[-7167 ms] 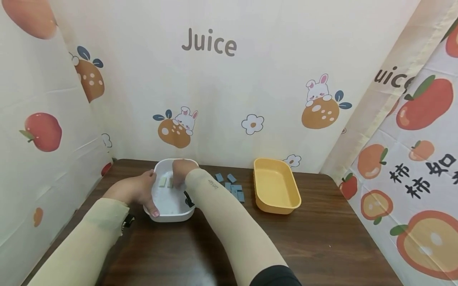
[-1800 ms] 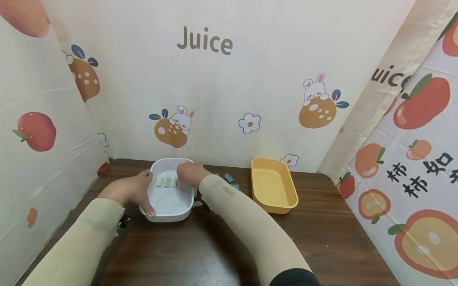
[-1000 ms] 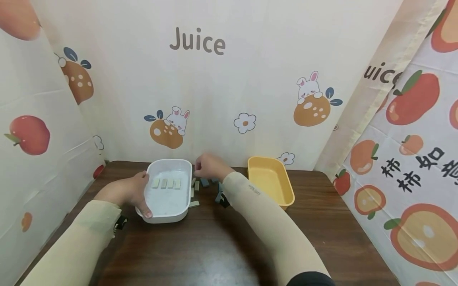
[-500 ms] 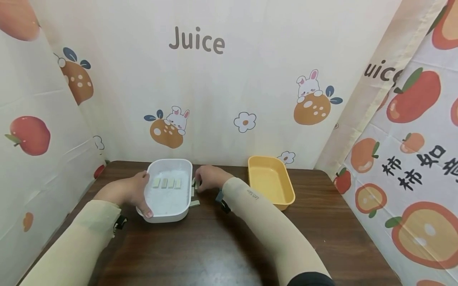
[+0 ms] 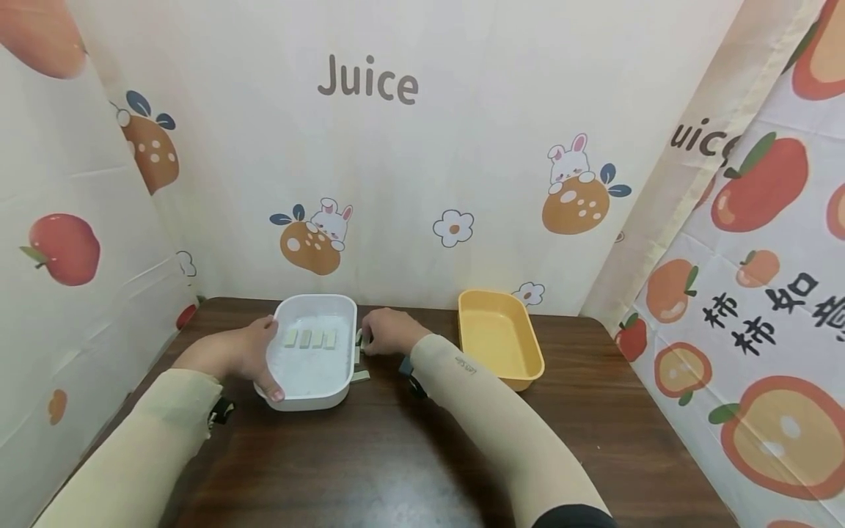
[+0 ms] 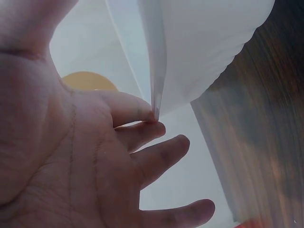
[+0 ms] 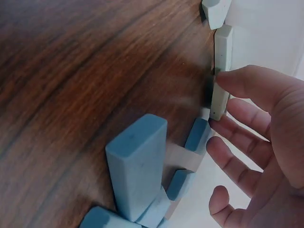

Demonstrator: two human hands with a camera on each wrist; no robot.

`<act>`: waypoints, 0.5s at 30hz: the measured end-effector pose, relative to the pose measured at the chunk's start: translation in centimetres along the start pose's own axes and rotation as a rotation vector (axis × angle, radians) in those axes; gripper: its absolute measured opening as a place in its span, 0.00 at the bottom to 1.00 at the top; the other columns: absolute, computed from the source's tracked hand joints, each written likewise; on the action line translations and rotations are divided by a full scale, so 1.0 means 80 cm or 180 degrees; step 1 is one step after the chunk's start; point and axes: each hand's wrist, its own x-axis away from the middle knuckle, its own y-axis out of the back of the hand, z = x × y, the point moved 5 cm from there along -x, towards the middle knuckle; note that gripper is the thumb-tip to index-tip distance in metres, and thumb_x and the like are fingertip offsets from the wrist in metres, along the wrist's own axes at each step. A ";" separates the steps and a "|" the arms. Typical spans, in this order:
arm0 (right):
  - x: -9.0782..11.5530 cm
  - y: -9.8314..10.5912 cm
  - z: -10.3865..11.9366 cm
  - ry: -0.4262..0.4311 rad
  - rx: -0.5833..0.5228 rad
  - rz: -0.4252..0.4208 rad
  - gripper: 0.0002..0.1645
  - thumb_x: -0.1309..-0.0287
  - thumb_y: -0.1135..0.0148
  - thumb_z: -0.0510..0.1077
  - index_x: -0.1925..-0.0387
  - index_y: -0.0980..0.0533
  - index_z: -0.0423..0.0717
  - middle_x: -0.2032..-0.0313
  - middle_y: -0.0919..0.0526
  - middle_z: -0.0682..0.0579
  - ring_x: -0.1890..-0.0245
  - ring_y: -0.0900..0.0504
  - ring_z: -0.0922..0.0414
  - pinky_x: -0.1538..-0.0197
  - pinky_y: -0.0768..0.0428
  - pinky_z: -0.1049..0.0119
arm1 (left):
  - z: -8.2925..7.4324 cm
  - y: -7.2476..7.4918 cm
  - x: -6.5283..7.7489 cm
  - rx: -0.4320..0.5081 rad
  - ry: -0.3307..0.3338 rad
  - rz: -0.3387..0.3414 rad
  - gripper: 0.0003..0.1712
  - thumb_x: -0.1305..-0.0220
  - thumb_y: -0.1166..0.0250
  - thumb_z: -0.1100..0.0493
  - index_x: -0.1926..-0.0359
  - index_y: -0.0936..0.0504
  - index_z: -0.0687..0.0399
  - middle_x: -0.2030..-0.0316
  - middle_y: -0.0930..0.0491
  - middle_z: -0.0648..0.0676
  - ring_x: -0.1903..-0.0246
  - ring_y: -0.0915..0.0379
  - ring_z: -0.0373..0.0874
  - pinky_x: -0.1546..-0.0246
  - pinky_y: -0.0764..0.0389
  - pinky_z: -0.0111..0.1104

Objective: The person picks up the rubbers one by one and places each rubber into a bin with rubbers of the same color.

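White tub (image 5: 310, 378): smooth, plastic-looking, rounded-rect, on dark wood-grain tabletop (image 5: 330, 455). Row of 4 pale green blocks (image 5: 306, 339) inside, approx. mid-base. Yellow tub (image 5: 498, 341): similar shape, well to the R. Blue-grey blocks (image 7: 137, 161): matte, rect, softened edges, piled loosely nr R wrist. Another pale block (image 5: 359, 376) flat on tabletop by white tub's R side.

Text: back cloth (image 5: 396, 161) reads "Juice"; R cloth (image 5: 759, 323) has partial "uice" + "柿柿如", more cut off. Sleeve print too small to read.

L hand (image 5: 247, 356): fingers straight + spread, against white tub's L side, idx tip on rim. R hand (image 5: 391, 331): thumb + fingertips pinching upper pale block (image 7: 219, 102), just outside tub's R wall; wall contact unclear.
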 end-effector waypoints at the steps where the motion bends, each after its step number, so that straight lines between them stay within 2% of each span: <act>1: 0.001 0.002 0.000 -0.0003 -0.0006 -0.0035 0.03 0.29 0.24 0.49 0.57 0.11 0.56 0.61 0.11 0.59 0.61 0.15 0.57 0.57 0.14 0.60 | 0.001 0.000 0.001 0.0006 -0.0003 -0.0005 0.96 0.65 0.03 0.35 0.12 0.55 0.77 0.15 0.57 0.82 0.25 0.41 0.82 0.23 0.32 0.77; 8: 0.011 0.032 0.004 -0.0079 -0.0250 -0.0457 0.06 0.29 0.25 0.49 0.57 0.13 0.53 0.64 0.12 0.58 0.64 0.16 0.57 0.60 0.16 0.65 | 0.008 0.002 0.001 0.0035 -0.0071 0.0043 0.95 0.63 0.04 0.36 0.12 0.56 0.77 0.15 0.57 0.82 0.24 0.42 0.82 0.23 0.35 0.79; 12: 0.015 0.050 0.027 0.0022 -0.0344 -0.0597 0.09 0.28 0.24 0.51 0.56 0.12 0.52 0.63 0.12 0.57 0.63 0.16 0.57 0.60 0.16 0.66 | 0.012 0.005 0.001 0.0033 -0.0053 0.0104 0.97 0.64 0.03 0.36 0.11 0.58 0.75 0.15 0.56 0.82 0.25 0.42 0.81 0.23 0.36 0.80; 15: 0.017 0.056 0.052 0.0154 -0.0249 -0.0601 0.11 0.28 0.23 0.53 0.54 0.10 0.52 0.59 0.09 0.56 0.62 0.16 0.58 0.59 0.16 0.67 | 0.011 0.005 0.001 0.0050 -0.0021 0.0133 0.98 0.65 0.03 0.36 0.11 0.59 0.74 0.15 0.56 0.82 0.25 0.41 0.81 0.23 0.35 0.80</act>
